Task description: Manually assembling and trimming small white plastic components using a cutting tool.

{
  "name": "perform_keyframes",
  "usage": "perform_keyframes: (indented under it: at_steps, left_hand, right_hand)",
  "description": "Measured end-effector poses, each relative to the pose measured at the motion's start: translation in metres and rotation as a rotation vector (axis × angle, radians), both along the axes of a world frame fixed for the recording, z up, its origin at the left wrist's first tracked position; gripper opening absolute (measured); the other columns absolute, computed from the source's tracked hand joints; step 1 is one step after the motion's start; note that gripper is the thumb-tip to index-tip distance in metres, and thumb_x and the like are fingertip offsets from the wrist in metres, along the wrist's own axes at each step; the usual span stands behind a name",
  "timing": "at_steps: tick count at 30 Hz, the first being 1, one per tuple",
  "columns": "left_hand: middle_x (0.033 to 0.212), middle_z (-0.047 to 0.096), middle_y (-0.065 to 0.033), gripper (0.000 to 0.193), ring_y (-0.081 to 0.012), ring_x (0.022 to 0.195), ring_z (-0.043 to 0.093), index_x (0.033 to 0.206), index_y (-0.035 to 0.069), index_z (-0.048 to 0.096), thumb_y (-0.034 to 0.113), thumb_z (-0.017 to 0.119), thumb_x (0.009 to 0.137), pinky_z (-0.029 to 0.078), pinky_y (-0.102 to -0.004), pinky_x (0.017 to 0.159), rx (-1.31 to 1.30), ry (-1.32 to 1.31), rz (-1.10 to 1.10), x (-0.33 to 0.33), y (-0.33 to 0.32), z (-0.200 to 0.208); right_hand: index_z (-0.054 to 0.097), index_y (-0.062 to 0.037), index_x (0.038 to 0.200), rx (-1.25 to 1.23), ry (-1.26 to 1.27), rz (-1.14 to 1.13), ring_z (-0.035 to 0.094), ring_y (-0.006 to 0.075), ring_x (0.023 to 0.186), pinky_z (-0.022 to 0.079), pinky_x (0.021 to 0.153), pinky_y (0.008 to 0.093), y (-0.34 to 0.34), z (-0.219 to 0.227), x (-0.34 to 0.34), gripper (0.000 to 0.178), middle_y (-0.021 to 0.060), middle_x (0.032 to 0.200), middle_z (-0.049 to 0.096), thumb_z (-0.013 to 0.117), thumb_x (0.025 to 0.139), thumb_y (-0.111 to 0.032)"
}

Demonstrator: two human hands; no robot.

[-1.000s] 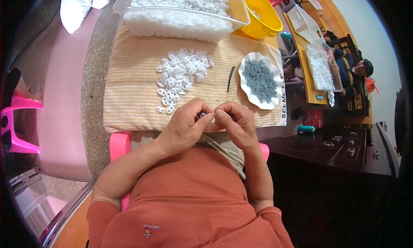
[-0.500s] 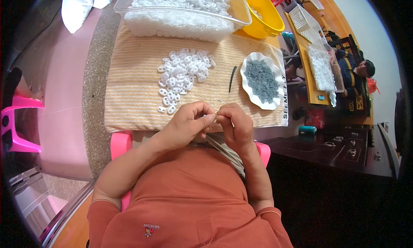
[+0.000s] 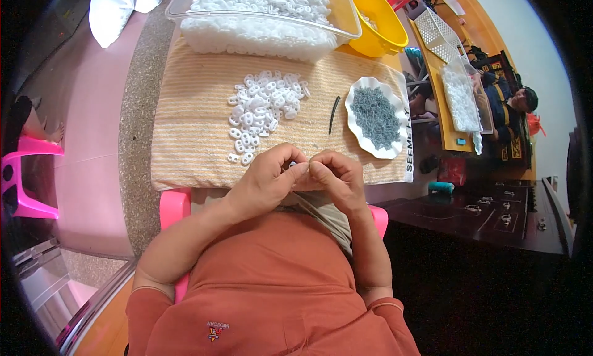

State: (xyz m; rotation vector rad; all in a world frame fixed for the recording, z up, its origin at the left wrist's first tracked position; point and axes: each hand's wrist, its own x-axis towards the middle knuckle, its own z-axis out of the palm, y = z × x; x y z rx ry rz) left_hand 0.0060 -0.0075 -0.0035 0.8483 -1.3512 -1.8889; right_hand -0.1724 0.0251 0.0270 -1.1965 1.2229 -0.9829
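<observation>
Close together at the near edge of the towel-covered table, my two hands meet at the fingertips. My left hand [image 3: 265, 177] is closed, with a bit of a small white two-hole plastic piece [image 3: 293, 164] showing between its fingers. The thumb and forefinger of my right hand [image 3: 341, 182] are pinched against the left fingertips; whatever is in that pinch is too small or hidden to name. Just beyond the left hand lies a loose pile of white two-hole plastic pieces [image 3: 262, 103]. A scalloped white plate [image 3: 398, 147] of small grey translucent bits [image 3: 375, 116] stands beyond my right hand.
A thin black strip [image 3: 334, 115] lies left of the plate on the striped towel [image 3: 191, 121]. At the back stand a clear bin [image 3: 265, 38] full of white pieces and a yellow basin [image 3: 395, 38]. Another person [image 3: 513, 103] sits at a table on the right.
My right hand's fingers have shifted slightly, its thumb now lying flatter against the left fingertips. The white piece between my left fingers shows more clearly. The pile and plate are unchanged.
</observation>
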Motion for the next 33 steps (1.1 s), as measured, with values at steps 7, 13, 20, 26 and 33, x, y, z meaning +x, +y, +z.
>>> perform_keyframes:
  at_steps: [7,13,20,26,33]
  left_hand:
    - [0.083,0.055,-0.0156,0.009,-0.0315,0.076,0.057,0.092,0.000,0.055,0.007,0.057,0.087,0.047,-0.0364,0.066,-0.605,-0.217,0.156,-0.002,0.001,0.010]
    - [0.084,0.052,-0.0147,0.009,-0.0335,0.074,0.057,0.091,0.002,0.053,0.004,0.060,0.085,0.047,-0.0392,0.063,-0.874,-0.282,0.178,-0.003,0.003,0.008]
    - [0.084,0.053,-0.0145,0.011,-0.0321,0.072,0.059,0.091,0.002,0.053,0.002,0.061,0.083,0.048,-0.0384,0.058,-1.023,-0.364,0.179,-0.003,0.003,0.006]
    - [0.084,0.053,-0.0143,0.012,-0.0327,0.073,0.058,0.092,0.002,0.053,0.002,0.061,0.083,0.048,-0.0393,0.059,-0.990,-0.343,0.182,-0.004,0.004,0.008]
    - [0.084,0.052,-0.0152,0.011,-0.0352,0.076,0.057,0.092,0.001,0.052,0.003,0.060,0.085,0.047,-0.0403,0.065,-0.839,-0.242,0.164,-0.003,0.002,0.010]
  right_hand:
    - [0.063,0.0033,0.091,0.185,-0.168,-0.016,0.059,0.0090,0.067,0.049,0.063,0.0230,-0.004,-0.002,-0.008,0.012,0.0049,0.077,0.064,0.059,0.089,-0.008]
    - [0.062,0.0031,0.092,0.309,-0.397,-0.002,0.065,0.0143,0.070,0.052,0.061,0.0231,-0.005,-0.004,-0.013,0.010,0.0088,0.079,0.066,0.059,0.087,-0.005]
    - [0.061,0.0056,0.091,0.317,-0.411,-0.084,0.066,0.0163,0.067,0.054,0.062,0.0246,-0.004,-0.004,-0.012,0.010,0.0113,0.082,0.066,0.060,0.083,0.001]
    - [0.063,0.0071,0.090,0.270,-0.398,-0.067,0.068,0.0226,0.074,0.056,0.066,0.0295,-0.003,-0.009,-0.018,0.010,0.0156,0.088,0.067,0.059,0.080,0.005]
    - [0.063,0.0052,0.087,0.094,-0.381,-0.025,0.066,0.0168,0.077,0.058,0.068,0.0292,-0.004,-0.011,-0.017,0.009,0.0099,0.091,0.065,0.060,0.079,0.009]
